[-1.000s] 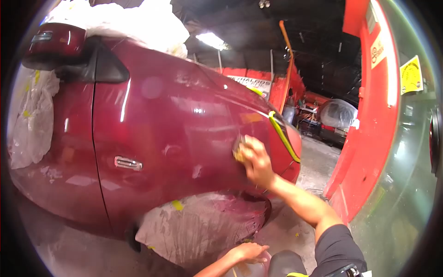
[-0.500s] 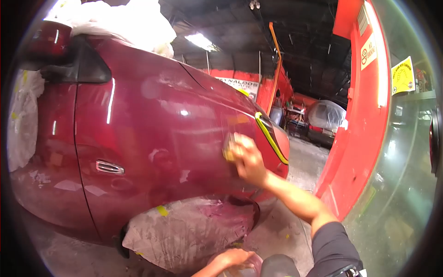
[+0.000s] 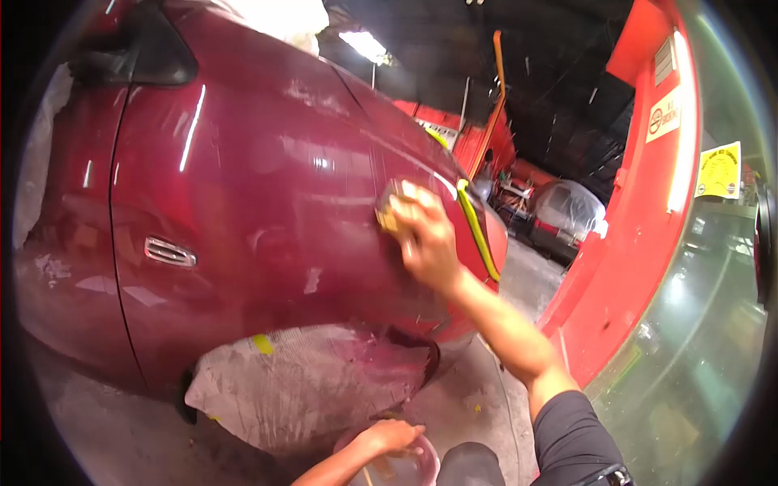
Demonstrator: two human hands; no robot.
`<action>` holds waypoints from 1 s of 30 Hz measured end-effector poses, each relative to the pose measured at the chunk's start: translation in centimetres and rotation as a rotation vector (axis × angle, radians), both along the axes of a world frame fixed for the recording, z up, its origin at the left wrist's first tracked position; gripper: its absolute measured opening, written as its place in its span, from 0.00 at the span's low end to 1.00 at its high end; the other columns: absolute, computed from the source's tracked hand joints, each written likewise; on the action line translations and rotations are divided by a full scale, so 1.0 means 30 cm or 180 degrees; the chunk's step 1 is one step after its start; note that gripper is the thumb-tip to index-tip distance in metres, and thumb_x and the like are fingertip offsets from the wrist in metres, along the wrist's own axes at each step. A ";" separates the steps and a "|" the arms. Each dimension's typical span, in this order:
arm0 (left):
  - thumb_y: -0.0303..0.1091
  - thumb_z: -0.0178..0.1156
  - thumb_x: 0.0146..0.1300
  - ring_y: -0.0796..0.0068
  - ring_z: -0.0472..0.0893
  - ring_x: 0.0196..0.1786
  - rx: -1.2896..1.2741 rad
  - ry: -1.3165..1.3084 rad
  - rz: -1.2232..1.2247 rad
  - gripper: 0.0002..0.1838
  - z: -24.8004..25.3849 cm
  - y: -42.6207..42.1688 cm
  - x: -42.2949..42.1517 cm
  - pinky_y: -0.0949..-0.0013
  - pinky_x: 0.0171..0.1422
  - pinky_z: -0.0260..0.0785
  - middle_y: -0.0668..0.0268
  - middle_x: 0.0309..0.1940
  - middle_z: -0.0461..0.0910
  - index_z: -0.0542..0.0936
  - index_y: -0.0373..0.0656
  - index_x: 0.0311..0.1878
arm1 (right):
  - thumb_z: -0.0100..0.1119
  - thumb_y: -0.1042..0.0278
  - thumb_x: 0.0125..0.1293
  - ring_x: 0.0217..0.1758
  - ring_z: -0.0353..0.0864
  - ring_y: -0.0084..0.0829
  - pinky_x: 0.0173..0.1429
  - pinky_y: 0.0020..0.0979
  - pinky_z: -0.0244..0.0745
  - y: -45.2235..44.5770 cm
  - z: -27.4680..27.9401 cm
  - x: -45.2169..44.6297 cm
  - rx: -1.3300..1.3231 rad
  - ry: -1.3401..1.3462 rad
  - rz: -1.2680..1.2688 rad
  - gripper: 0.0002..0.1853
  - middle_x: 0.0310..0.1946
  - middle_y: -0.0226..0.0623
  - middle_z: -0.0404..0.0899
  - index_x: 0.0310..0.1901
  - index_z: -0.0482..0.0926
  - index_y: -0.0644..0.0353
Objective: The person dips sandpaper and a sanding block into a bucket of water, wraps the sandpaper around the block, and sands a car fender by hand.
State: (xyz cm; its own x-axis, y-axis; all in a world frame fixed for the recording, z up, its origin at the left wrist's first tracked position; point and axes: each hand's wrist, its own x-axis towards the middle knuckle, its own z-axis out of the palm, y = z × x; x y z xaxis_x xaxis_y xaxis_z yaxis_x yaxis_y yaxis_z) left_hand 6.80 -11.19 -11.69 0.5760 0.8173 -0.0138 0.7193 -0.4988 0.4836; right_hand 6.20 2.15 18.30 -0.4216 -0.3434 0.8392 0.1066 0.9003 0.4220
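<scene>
Dark ceiling [image 3: 559,89], bright ceiling light [image 3: 366,46], red wall [image 3: 604,267], grey floor [image 3: 528,274]

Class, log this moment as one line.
right hand: holds yellowish pad against red fender | left hand: at bucket rim, grip unclear | greyish sheet: below fender

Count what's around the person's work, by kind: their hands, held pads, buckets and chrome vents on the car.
Hands: 2, right hand and left hand
Pads: 1, the yellowish pad
Buckets: 1, the pinkish bucket
Vents: 1, the chrome vent
Total: 5
</scene>
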 end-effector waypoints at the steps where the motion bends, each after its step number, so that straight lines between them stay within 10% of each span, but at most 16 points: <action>1: 0.55 0.62 0.69 0.43 0.85 0.52 -0.0006 0.0074 -0.0004 0.35 -0.018 -0.005 0.011 0.46 0.57 0.77 0.47 0.48 0.86 0.71 0.43 0.71 | 0.66 0.77 0.60 0.62 0.76 0.57 0.64 0.48 0.77 -0.020 0.056 -0.061 -0.0215 0.0064 0.0117 0.20 0.60 0.54 0.77 0.56 0.81 0.58; 7: 0.55 0.62 0.68 0.45 0.84 0.56 -0.0031 0.0075 -0.0170 0.34 -0.039 -0.029 0.018 0.45 0.60 0.76 0.47 0.52 0.85 0.72 0.43 0.71 | 0.64 0.82 0.55 0.64 0.78 0.55 0.69 0.51 0.76 0.141 -0.374 0.269 0.0072 -0.0282 0.0104 0.21 0.61 0.52 0.77 0.52 0.83 0.60; 13: 0.55 0.62 0.68 0.44 0.83 0.57 -0.0136 0.0109 0.0062 0.32 -0.061 0.013 0.018 0.45 0.60 0.76 0.48 0.52 0.85 0.74 0.44 0.67 | 0.67 0.83 0.57 0.63 0.78 0.53 0.68 0.46 0.75 -0.059 -0.042 -0.001 0.0221 -0.0529 0.0178 0.22 0.61 0.51 0.77 0.55 0.82 0.60; 18: 0.54 0.63 0.68 0.43 0.83 0.57 -0.0160 0.0191 0.0020 0.31 0.025 -0.020 0.016 0.45 0.59 0.76 0.47 0.52 0.85 0.75 0.44 0.66 | 0.67 0.81 0.54 0.63 0.79 0.54 0.67 0.54 0.77 0.111 -0.344 0.267 0.0328 -0.0447 0.0060 0.20 0.60 0.53 0.78 0.50 0.84 0.61; 25: 0.53 0.64 0.66 0.43 0.83 0.57 -0.0088 0.0069 -0.0111 0.33 -0.011 0.019 0.092 0.46 0.59 0.76 0.46 0.51 0.85 0.74 0.44 0.68 | 0.66 0.78 0.51 0.68 0.76 0.48 0.72 0.50 0.73 -0.200 -0.155 -0.112 0.0576 -0.0877 0.0490 0.21 0.64 0.45 0.77 0.51 0.83 0.58; 30: 0.54 0.63 0.66 0.43 0.84 0.55 -0.0013 -0.0056 -0.0049 0.35 0.025 -0.022 -0.020 0.44 0.58 0.75 0.48 0.50 0.86 0.72 0.44 0.71 | 0.76 0.76 0.51 0.65 0.77 0.54 0.68 0.52 0.77 0.120 -0.389 0.254 0.0726 -0.0568 -0.0077 0.20 0.62 0.50 0.77 0.48 0.84 0.59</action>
